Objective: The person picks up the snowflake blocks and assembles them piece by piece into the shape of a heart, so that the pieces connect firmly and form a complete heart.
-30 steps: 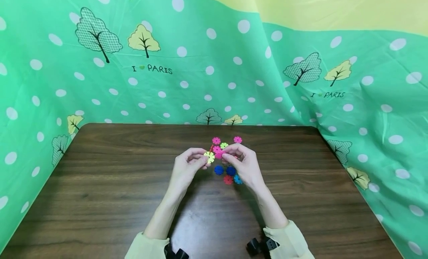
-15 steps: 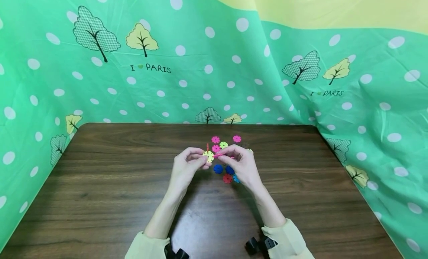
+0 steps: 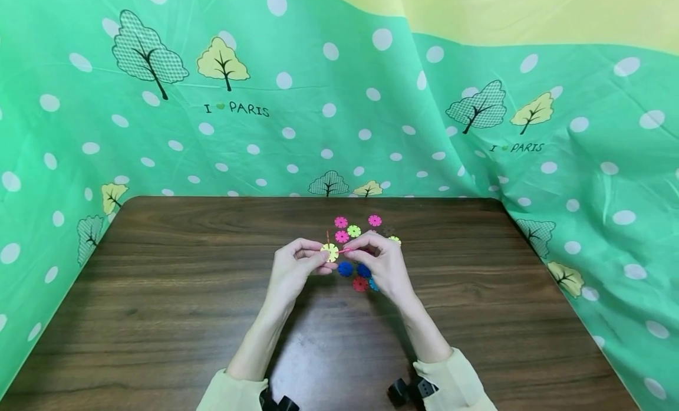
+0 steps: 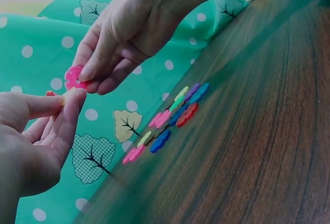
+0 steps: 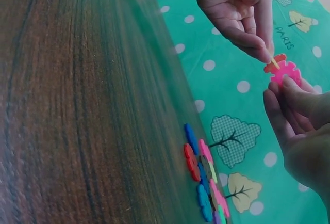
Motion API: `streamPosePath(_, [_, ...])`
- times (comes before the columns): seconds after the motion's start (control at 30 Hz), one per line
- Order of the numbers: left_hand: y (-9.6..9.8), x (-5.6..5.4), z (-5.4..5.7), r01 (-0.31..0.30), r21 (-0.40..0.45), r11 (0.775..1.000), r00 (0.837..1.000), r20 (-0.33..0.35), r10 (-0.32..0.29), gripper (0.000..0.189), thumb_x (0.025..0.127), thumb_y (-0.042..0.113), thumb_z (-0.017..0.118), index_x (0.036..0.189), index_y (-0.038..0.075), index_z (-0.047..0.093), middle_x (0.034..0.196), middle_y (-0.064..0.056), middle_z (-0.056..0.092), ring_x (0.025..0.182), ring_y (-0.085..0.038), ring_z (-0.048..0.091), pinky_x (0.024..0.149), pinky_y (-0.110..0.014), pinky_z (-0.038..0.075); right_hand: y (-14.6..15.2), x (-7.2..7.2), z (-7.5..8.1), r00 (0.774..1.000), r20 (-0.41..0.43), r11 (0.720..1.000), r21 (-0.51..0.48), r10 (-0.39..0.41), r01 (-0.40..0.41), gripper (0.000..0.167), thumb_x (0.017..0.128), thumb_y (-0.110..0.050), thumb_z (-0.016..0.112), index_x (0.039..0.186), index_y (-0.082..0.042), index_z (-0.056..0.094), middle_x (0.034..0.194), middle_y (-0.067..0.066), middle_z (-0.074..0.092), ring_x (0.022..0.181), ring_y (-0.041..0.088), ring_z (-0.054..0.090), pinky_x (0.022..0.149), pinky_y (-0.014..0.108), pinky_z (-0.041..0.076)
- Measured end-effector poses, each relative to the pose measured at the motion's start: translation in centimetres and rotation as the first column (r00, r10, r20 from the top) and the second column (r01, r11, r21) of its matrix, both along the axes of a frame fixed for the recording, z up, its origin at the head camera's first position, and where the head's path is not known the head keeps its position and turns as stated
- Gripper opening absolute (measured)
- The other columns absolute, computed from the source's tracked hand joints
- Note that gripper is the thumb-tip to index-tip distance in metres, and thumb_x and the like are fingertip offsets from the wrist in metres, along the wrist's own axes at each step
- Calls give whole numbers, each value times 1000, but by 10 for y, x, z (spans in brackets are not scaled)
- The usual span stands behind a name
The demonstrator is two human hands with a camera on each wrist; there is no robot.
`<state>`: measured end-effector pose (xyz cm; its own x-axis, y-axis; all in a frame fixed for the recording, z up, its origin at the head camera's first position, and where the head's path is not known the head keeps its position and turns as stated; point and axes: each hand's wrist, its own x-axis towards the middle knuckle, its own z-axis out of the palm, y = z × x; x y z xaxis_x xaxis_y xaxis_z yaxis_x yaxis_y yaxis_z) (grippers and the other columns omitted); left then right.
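Note:
Between thumb and fingers, my left hand (image 3: pixel 293 269) pinches a yellow notched snowflake disc (image 3: pixel 331 253), its face toward the head camera. A red-orange notched disc (image 5: pixel 280 58) stands joined to the yellow one, seen edge-on above it in the head view. My right hand (image 3: pixel 384 263) pinches a pink notched disc (image 4: pixel 74 76), turned edge-on in the head view, its rim right at the yellow disc's right edge. Both hands are raised above the table, close together. The left fingers cover part of the yellow disc.
Several loose discs lie on the brown table (image 3: pixel 212 316) below the hands: pink (image 3: pixel 341 222), light green (image 3: pixel 354 230), dark blue (image 3: pixel 345 269) and red (image 3: pixel 360 284) among them. A green dotted cloth (image 3: pixel 297 134) hangs behind the table's far edge.
The pink disc has turned from face-on to edge-on, and my right hand has brought it against the yellow disc's right edge. The red-orange disc has swung from leaning to upright.

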<state>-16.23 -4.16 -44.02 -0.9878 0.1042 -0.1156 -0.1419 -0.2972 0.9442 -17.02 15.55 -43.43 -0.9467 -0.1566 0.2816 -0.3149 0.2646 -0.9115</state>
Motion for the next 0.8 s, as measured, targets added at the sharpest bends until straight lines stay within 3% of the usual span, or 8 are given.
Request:
streamPosePath(0.2, [2,1,0,1,32,1000,1000,-5,-1,18,93,-7,68,109,-11,62,80,-8,72,69,-18,77,70,-31,64,0,1,2,1000,7,999,46,-17,17,6,91,-9,76,95,-5,78,97,15,77,90,8,68,80,20,57])
streamPosePath(0.57, [4,1,-2,12,55,998,1000,21,-13,18,91,-10,67,108,-10,61,82,-9,72,69,-18,77,70,-31,64,-1,0,2,999,43,1000,5,16,-16,6,92,-4,74,95,0,77,95,21,76,82,6,70,77,20,58])
streamPosePath(0.8, [4,2,-5,19,62,998,1000,1,-19,17,92,-9,67,108,-9,60,82,-8,72,70,-19,77,71,-32,65,-3,1,1,999,48,1000,-10,10,-10,5,91,-3,75,94,0,77,95,21,76,81,7,70,75,21,59])
